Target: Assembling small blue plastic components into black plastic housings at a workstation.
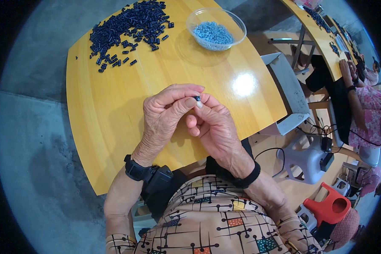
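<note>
Between my two hands, over the near part of the table, is a small black cylindrical piece (197,98). My left hand (167,111) pinches it between thumb and index finger. From the other side my right hand (216,122) closes thumb and fingertips on the same piece, its other fingers curled. At the far left of the table lies a loose heap of black cylindrical pieces (127,29), several of them scattered at its near edge. A clear round plastic bowl (241,37) beyond my right hand holds many small shiny silvery parts (213,33).
The yellow wooden table (101,139) has a grey open box (285,89) at its right edge. Farther right stand a light plastic stool (302,156), a red stool (328,205) and dark cables. Another person in pink (364,110) sits at a second table (300,19).
</note>
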Demonstrator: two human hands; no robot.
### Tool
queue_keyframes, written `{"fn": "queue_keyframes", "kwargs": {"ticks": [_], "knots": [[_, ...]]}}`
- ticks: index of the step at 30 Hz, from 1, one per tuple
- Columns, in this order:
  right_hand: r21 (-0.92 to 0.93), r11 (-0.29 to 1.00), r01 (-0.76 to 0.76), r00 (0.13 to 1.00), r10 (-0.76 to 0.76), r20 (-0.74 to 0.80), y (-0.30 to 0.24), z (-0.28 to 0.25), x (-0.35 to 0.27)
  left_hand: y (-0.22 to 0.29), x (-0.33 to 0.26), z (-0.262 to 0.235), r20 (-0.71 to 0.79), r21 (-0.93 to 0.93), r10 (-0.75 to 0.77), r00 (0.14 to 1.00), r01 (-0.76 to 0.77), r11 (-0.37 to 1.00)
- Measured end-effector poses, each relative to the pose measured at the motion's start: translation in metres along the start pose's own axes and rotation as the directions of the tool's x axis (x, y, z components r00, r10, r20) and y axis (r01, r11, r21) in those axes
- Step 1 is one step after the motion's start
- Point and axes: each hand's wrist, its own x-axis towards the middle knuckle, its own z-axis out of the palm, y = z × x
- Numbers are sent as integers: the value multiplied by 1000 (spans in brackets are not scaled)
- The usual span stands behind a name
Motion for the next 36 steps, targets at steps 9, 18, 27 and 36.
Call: {"fn": "queue_keyframes", "kwargs": {"ticks": [9, 18, 27, 36], "knots": [[6, 998, 60, 998, -60, 2, 0, -2, -2, 0, 0, 1, 20, -15, 5, 1000, -4, 1000], [60, 997, 58, 998, -57, -5, -1, 0, 3, 1, 1, 2, -27, -65, -54, 998, 52, 997], [27, 996, 91, 996, -90, -16, -2, -1, 0, -1, 3, 1, -9, 20, 18, 1000, -18, 1000], [7, 993, 120, 992, -120, -39, -3, -2, 1, -4, 2, 0, -16, -34, 32, 999, -33, 999]]}}
